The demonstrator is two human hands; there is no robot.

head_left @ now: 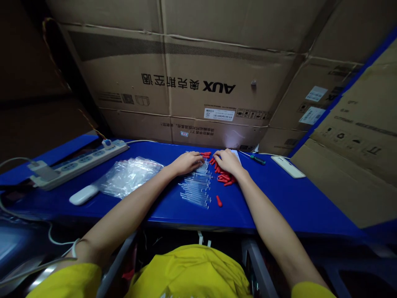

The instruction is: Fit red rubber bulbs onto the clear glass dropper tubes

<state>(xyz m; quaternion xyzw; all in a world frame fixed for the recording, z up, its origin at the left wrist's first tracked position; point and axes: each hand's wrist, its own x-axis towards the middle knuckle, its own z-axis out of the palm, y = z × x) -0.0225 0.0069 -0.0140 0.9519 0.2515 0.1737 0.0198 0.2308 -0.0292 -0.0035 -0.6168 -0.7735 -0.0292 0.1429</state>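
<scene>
A row of clear glass tubes [197,188] lies side by side on the blue table [279,198]. My left hand [187,161] rests at the far end of the row, fingers curled on a tube. My right hand [228,160] sits over a small heap of red rubber bulbs [225,178], fingers bent down and pinched; what they hold is hidden. One red bulb [218,201] lies alone near the front of the tubes.
Clear plastic bags [128,176] lie left of the tubes, with a white oblong object [83,194] and a power strip [77,163] beyond. A green-handled tool [258,159] and a white flat device [288,166] lie at the right. Cardboard boxes [198,82] wall in the back and right.
</scene>
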